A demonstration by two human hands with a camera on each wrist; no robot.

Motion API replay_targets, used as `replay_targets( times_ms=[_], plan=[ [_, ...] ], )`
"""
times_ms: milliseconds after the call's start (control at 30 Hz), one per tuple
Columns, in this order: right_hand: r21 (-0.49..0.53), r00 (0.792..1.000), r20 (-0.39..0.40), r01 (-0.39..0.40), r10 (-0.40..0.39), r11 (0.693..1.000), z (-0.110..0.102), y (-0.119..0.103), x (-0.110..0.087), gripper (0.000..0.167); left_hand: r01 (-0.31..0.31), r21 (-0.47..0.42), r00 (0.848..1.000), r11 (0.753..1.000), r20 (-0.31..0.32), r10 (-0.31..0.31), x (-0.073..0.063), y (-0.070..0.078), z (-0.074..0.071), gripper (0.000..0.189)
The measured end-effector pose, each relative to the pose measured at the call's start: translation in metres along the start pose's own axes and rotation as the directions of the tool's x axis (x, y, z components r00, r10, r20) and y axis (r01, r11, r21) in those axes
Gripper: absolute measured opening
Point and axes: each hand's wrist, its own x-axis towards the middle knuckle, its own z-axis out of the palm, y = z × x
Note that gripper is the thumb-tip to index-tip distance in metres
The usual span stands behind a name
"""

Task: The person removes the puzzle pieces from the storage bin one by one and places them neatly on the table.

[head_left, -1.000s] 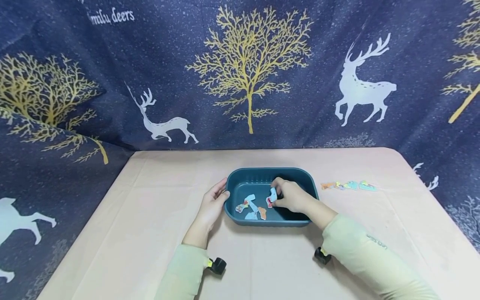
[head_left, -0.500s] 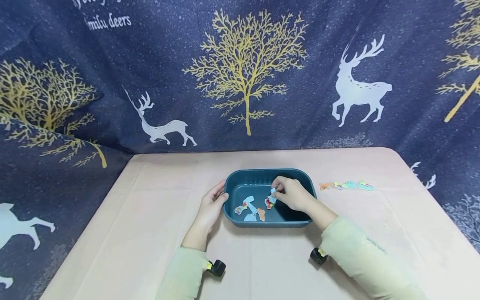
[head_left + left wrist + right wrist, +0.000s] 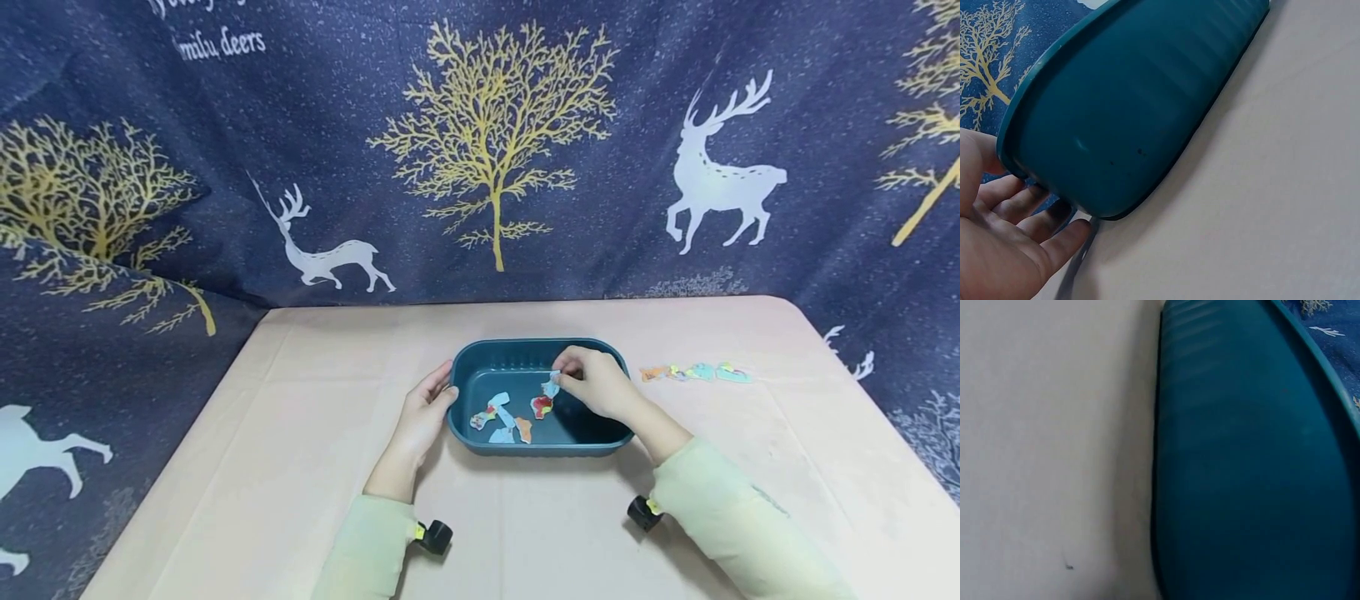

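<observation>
A dark teal plastic tub (image 3: 480, 375) stands on the table, with its outer wall (image 3: 1129, 112) filling much of the left wrist view. My left hand (image 3: 427, 410) holds its left end, thumb at the rim and the other fingers along the outside. My right hand (image 3: 600, 383) reaches in over the right side and pinches a light blue scrap of paper (image 3: 552, 385) between thumb and fingertips. Just below that scrap is a red-and-white printed scrap (image 3: 541, 407). Several more scraps, blue, orange and multicoloured, lie on the tub floor, among them an orange one (image 3: 523, 429).
A row of coloured paper scraps (image 3: 701, 372) lies on the table right of the tub. The pale cloth-covered table (image 3: 360, 367) meets a dark blue curtain (image 3: 450, 283) printed with deer and trees. The tub's outer wall (image 3: 1241, 456) fills the right wrist view's right half.
My right hand has moved slightly right and up inside the tub, drawing the light blue scrap so that more of the red one shows. My left hand stays at the tub's left end.
</observation>
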Motion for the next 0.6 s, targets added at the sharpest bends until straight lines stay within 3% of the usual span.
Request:
replay_targets(
  times_ms=[200,600],
  plan=[
    [0.027,0.999,-0.029,-0.015,0.016,1.000,-0.007,0.001,-0.004,0.009,-0.001,0.007,1.000,1.000,0.001,0.001,0.000,0.000,0.000,0.048],
    [0.194,0.995,-0.088,-0.037,0.055,0.980,-0.025,0.009,-0.012,0.018,0.004,0.015,1.000,1.000,-0.003,-0.004,0.001,-0.001,0.000,0.048]
  ],
)
